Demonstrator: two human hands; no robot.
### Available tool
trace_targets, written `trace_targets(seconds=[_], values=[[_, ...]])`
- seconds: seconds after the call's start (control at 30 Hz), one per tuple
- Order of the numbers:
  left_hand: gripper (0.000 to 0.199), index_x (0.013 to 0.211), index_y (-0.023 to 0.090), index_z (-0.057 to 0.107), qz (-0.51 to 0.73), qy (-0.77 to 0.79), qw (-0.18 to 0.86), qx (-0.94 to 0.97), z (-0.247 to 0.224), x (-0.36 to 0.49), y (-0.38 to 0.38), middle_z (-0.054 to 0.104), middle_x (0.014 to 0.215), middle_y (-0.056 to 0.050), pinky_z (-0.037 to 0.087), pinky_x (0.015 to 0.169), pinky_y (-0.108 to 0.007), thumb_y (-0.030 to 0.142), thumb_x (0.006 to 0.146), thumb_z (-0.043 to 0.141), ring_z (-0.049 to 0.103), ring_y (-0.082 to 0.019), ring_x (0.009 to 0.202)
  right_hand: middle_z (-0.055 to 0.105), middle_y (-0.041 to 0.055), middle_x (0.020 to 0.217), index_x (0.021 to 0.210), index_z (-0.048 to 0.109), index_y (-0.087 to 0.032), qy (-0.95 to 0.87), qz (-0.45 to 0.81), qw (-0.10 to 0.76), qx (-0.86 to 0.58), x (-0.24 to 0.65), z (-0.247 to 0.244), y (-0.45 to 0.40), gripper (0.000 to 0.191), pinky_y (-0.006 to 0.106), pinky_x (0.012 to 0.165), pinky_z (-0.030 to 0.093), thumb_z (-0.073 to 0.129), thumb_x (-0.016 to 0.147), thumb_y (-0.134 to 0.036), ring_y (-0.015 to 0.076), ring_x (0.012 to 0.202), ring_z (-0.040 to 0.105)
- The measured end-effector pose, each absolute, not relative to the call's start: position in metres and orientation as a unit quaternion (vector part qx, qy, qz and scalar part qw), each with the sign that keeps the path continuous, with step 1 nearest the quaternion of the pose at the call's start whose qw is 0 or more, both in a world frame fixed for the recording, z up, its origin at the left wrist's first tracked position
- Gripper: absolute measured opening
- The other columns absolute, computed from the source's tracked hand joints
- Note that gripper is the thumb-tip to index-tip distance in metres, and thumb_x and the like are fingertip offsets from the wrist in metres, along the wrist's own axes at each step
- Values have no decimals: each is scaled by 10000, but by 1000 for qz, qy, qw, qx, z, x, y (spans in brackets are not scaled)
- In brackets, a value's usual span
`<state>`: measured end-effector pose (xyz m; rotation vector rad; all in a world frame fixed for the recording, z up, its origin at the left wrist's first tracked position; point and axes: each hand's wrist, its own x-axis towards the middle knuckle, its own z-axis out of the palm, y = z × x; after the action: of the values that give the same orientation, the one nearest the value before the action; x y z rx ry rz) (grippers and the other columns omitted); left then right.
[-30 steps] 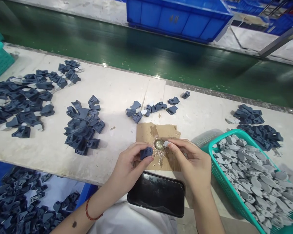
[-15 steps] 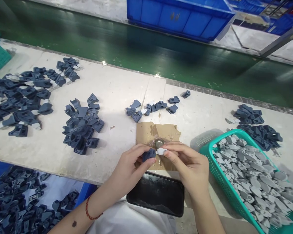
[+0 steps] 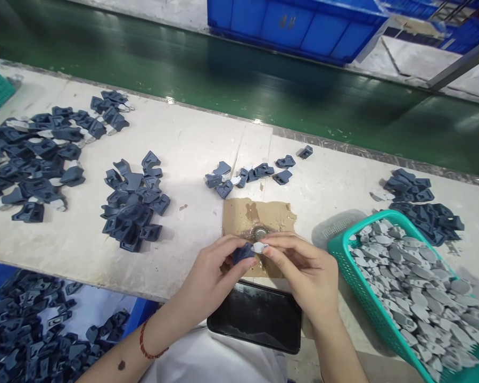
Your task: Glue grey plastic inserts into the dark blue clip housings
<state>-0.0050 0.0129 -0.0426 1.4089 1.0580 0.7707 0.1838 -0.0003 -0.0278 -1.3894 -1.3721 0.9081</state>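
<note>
Our left hand (image 3: 211, 271) has its fingers closed around a navy block (image 3: 242, 255), and our right hand (image 3: 317, 276) pinches a small pale piece (image 3: 258, 247) narrowly by its right end. That piece lies just left of the right fingers, its long axis running roughly sideways, its far end at the block's right side. The right hand is nearer to it; we cannot tell how deeply, if at all, it sits in the block.

Just beyond our fingers, a round metal cap (image 3: 260, 233) rests on brown cardboard (image 3: 233, 213). Nearer our body, between our forearms, lies a dark phone (image 3: 259, 319). Farther past the cardboard, loose navy parts (image 3: 263, 170) dot the bench (image 3: 191, 133); a navy heap (image 3: 131, 218) sits to the left, and a teal basket (image 3: 343, 256) of grey pieces (image 3: 419, 298) to the right.
</note>
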Motion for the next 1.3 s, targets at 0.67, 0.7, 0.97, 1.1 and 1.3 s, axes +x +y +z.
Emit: trace_targets(seconds=[0.67,0.7,0.97,1.1,1.3], values=[[258,1051,184,712,328,441,566,614,-39,-8,9,681,926,-59,483,727,-286,396,1061,565,658,-220,905,773,40,843,864,818,-220,-623,349,449,-537,176,-14,6,115,250,676,600,727,931,-200,169,775,736],[258,1054,185,712,330,439,563,617,-39,-8,9,675,912,-58,484,722,-284,396,1060,565,661,-224,912,773,39,846,862,815,-220,-625,352,446,-535,176,-13,6,116,247,675,598,726,934,-202,167,776,736],[290,1081,164,732,323,438,553,631,-40,-11,7,719,984,-88,458,636,-272,406,1054,575,622,-186,795,766,21,860,833,772,-221,-645,342,437,-525,175,-13,3,139,229,713,586,711,954,-187,151,804,730],[275,1121,172,750,322,427,573,621,-37,-12,6,742,992,-84,502,655,-263,398,1030,624,657,-183,805,758,26,918,903,750,-238,-657,343,400,-539,176,-3,-8,120,248,734,577,677,997,-223,165,859,730],[199,1111,200,774,356,438,547,619,-25,-14,22,784,1083,-95,591,720,-276,306,949,726,731,-222,932,757,44,949,900,751,-297,-637,174,393,-640,225,16,-21,152,372,818,550,653,1004,-346,246,913,708]])
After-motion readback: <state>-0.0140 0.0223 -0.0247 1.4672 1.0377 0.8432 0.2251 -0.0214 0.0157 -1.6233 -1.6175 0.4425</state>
